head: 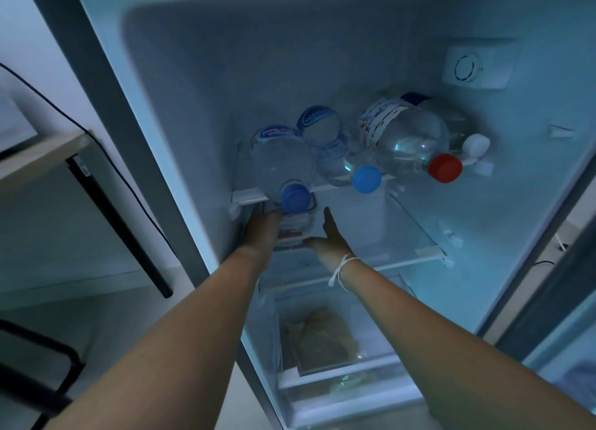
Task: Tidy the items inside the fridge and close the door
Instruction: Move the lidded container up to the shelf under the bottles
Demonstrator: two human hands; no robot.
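Fridge (200, 84) interior, left hand (263, 228) and right hand (325, 241) open, flanking bottle (293, 228)

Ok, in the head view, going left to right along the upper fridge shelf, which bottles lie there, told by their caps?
Dark-blue-capped bottle → light-blue-capped bottle → red-capped bottle → white-capped bottle, mostly hidden behind the red-capped one. All lie on their sides, caps toward the camera.

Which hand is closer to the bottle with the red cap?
Right. The right hand reaches under the shelf, below and left of the red-capped bottle; the left hand is farther left, by a small bottle.
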